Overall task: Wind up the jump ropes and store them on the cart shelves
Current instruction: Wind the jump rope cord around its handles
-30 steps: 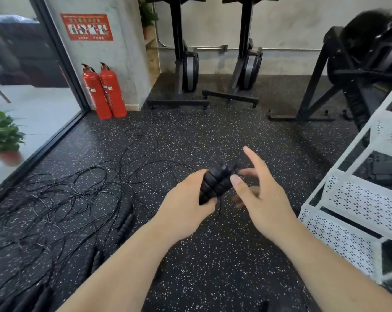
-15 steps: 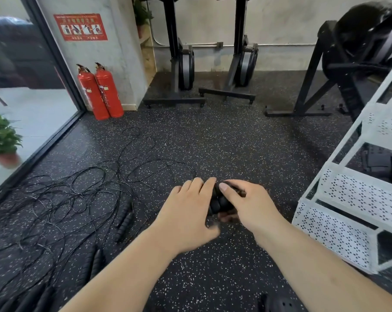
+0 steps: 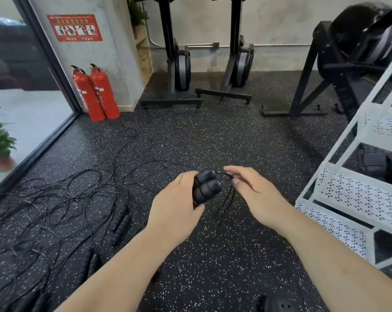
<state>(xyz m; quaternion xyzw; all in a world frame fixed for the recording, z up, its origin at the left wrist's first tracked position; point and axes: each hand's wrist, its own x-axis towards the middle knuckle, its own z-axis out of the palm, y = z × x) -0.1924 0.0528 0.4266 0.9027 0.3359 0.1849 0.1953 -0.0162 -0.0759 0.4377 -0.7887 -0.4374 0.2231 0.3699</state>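
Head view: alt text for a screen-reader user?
The left hand grips two black jump rope handles while the right hand pinches the thin cord looping off them. More ropes lie tangled on the speckled floor at left; a white cart stands at right.

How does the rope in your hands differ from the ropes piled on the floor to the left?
The held rope is off the floor, its two handles gripped side by side in the left hand; the floor ropes lie on the mat, handles scattered. The held rope's cord forms a short loop pinched by the right hand; the floor ropes' cords sprawl in loose tangled loops. Both have black handles and thin black cord.
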